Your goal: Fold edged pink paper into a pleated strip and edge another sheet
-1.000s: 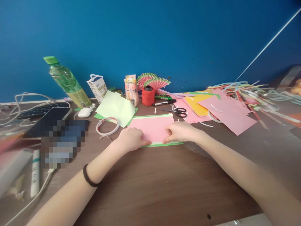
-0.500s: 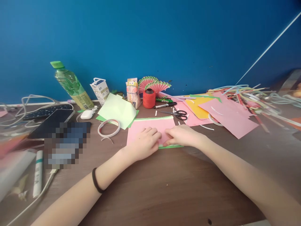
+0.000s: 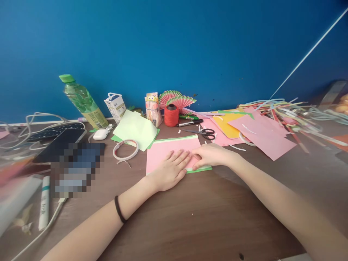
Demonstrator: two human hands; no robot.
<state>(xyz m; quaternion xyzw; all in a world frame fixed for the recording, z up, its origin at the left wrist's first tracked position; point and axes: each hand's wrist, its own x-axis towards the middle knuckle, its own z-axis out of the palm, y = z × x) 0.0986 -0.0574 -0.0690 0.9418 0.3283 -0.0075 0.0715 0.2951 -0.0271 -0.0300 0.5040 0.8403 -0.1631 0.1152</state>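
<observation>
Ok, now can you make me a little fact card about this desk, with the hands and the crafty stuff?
left hand: flat on the pink sheet, fingers spread
right hand: fingers bent, on the sheet's right part
pink sheet: green shows along its near and far edges
scissors: lying beyond the right hand
tape roll: left of the sheet
red spool: standing beyond the sheet
folded fans: pink and green, behind the spool
wall: blue

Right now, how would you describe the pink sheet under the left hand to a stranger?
On the brown table before the blue wall, find the left hand, spread flat. Beneath it lies this pink sheet; unlike pink sheets farther right, it shows green and pale edging.
</observation>
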